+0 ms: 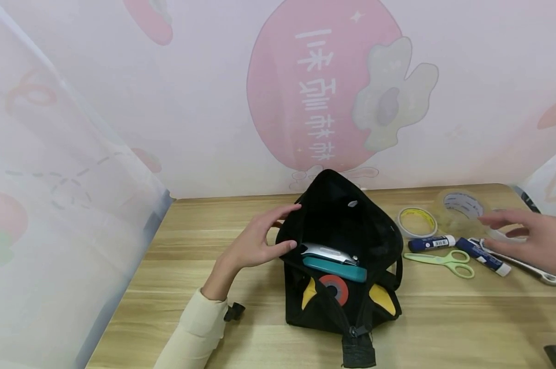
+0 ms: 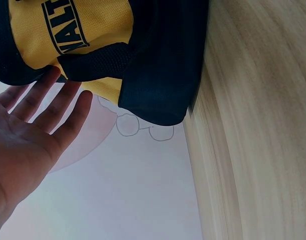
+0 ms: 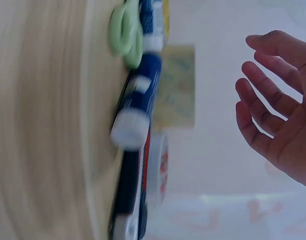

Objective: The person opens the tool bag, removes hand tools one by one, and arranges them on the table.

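Note:
A black bag (image 1: 384, 246) with yellow patches stands with its mouth wide. Inside lie a silver tool (image 1: 328, 253) and a long teal object (image 1: 335, 269), their kinds unclear. At the bag's left rim is my left hand (image 1: 254, 241), fingers loosely extended; in the left wrist view its fingertips touch the bag's yellow side (image 2: 102, 30). My right hand (image 1: 531, 238) hovers over the items at the right, fingers relaxed and nothing in them. Below it are two blue glue sticks (image 1: 430, 243), (image 3: 137, 95) and a slim tool like a utility knife (image 1: 527, 264).
Light green scissors (image 1: 439, 260) lie right of the bag. Behind them are a tape roll with a yellow core (image 1: 417, 223) and a larger clear tape roll (image 1: 459, 212); another roll is partly hidden by my right hand. Printed cloth (image 1: 204, 128) rises behind the wooden table (image 1: 181, 246).

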A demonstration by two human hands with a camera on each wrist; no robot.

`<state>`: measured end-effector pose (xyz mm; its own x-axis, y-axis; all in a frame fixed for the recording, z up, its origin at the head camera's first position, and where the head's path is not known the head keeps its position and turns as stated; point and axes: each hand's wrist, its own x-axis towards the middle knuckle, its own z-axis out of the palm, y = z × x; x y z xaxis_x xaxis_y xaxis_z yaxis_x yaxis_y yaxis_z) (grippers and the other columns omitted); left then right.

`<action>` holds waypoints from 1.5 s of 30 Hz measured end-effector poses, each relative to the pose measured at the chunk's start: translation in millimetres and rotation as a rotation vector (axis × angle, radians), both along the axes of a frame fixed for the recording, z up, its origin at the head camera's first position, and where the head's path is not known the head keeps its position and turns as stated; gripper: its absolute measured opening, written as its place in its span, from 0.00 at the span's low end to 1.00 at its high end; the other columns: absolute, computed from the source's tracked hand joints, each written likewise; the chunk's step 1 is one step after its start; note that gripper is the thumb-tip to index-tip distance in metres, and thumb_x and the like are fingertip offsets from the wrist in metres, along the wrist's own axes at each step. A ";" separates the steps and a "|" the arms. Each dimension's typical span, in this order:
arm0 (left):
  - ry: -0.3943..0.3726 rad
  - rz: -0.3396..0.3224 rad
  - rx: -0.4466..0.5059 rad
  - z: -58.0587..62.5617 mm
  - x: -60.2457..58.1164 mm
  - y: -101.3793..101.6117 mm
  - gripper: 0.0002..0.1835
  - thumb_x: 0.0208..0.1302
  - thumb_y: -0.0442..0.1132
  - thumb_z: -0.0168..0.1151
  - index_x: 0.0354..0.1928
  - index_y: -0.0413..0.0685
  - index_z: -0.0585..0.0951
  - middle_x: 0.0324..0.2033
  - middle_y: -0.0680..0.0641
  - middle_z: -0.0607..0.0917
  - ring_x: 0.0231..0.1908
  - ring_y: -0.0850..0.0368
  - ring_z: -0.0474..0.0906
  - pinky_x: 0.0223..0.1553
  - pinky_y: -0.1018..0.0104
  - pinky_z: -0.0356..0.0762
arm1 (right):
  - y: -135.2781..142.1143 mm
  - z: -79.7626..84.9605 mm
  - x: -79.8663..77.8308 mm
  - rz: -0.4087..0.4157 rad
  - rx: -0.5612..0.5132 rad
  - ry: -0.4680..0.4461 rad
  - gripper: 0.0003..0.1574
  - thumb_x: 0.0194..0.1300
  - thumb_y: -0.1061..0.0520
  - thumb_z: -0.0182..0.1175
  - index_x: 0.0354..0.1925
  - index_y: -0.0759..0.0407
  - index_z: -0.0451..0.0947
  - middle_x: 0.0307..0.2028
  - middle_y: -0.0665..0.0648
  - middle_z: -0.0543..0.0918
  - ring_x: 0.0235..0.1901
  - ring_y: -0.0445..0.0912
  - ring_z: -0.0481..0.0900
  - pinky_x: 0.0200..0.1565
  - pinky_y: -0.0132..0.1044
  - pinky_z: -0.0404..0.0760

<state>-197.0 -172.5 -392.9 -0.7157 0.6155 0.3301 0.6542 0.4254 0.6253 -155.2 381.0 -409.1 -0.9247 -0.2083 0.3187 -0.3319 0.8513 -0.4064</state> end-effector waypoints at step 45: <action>0.002 0.000 -0.004 2.5 0.5 1.6 0.39 0.68 0.44 0.69 0.80 0.51 0.69 0.75 0.47 0.77 0.70 0.48 0.78 0.66 0.47 0.83 | -196.4 68.6 -33.6 0.473 -0.218 -0.024 0.27 0.64 0.61 0.77 0.61 0.54 0.86 0.56 0.54 0.90 0.49 0.49 0.89 0.51 0.44 0.91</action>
<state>-196.5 -170.9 -390.4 -0.7147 0.6171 0.3293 0.6559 0.4277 0.6220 -188.9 184.5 -340.6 -0.7531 -0.5360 0.3815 -0.6482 0.5054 -0.5695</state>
